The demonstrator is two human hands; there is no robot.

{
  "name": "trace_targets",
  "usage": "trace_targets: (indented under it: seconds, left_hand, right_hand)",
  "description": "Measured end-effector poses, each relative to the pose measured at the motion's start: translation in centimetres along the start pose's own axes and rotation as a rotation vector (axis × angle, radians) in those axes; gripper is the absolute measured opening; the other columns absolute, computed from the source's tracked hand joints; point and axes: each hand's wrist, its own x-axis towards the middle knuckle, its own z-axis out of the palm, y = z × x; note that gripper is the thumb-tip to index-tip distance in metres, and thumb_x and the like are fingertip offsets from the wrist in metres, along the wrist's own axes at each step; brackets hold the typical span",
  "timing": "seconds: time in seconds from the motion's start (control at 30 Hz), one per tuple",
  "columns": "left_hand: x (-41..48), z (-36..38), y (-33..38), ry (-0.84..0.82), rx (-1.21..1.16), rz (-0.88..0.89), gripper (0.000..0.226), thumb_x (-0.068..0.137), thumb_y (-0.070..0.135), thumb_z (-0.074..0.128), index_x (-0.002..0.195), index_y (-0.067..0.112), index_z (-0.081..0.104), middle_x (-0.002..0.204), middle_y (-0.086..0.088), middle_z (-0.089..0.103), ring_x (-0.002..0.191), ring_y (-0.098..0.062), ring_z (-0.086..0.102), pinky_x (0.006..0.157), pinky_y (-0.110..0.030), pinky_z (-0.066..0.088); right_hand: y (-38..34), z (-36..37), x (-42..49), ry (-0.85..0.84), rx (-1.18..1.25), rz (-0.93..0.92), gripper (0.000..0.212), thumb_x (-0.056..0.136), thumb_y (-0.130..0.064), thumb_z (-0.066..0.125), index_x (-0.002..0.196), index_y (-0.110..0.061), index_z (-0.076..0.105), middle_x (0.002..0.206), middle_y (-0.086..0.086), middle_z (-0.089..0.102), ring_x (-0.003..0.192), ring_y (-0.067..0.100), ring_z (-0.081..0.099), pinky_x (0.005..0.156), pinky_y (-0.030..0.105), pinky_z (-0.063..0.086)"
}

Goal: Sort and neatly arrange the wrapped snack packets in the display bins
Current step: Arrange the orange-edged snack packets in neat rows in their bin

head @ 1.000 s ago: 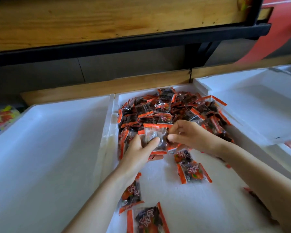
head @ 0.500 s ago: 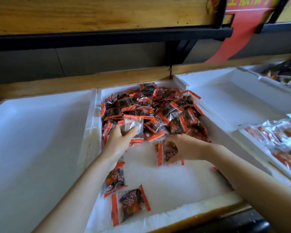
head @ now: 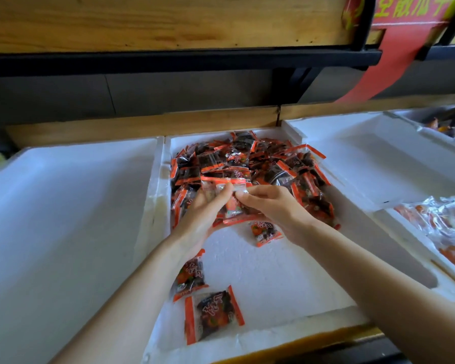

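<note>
Two hands are meeting at the near edge of the heap of red-and-black snack packets (head: 247,164) that is filling the back of the middle foam bin (head: 155,206). Half a second earlier the right hand (head: 271,208) was reaching down to the bin floor among stray packets while the left hand (head: 205,214) was waiting at the heap with a packet. Now the right is coming up against the left, apparently adding a packet to the gathered stack (head: 233,206).

The left hand is cupping the stack from below, thumb lying across its top. The right hand is pinching the same stack between thumb and fingertips. How many packets it is holding cannot be told.

Judging by this, strays are being collected a few at a time, and the job is looking far from done. One loose packet (head: 267,231) is lying just below the right hand, and two front packets (head: 213,313) are sitting near the bin's front wall, beside the left forearm. Orange clear-wrapped snacks (head: 444,219) are lying in a bin further right.
</note>
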Motion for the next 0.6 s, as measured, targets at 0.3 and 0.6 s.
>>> trace_targets:
  seconds: [0.3, 0.6]
  left_hand:
    - [-0.1, -1.9, -0.3, 0.305, -0.023, 0.171, 0.007, 0.092, 0.017, 0.065, 0.096, 0.022, 0.068, 0.090, 0.001, 0.073, 0.089, -0.017, 0.069, 0.088, -0.043, 0.054]
    - [-0.3, -2.6, -0.2, 0.407, -0.001, 0.138, 0.043, 0.068, 0.044, 0.074, 0.099, 0.018, 0.059, 0.078, 0.010, 0.065, 0.086, -0.014, 0.065, 0.097, -0.054, 0.051]
  right_hand:
    - [1.0, 1.6, -1.2, -0.209, -0.220, 0.015, 0.016, 0.096, -0.025, 0.049, 0.094, -0.014, 0.060, 0.096, 0.006, 0.065, 0.084, 0.014, 0.063, 0.077, 0.024, 0.054]
    - [2.9, 4.3, -4.2, -0.788, -0.815, -0.019, 0.053, 0.080, -0.043, 0.070, 0.125, -0.020, 0.052, 0.117, -0.005, 0.055, 0.094, 0.006, 0.047, 0.069, 0.009, 0.036]
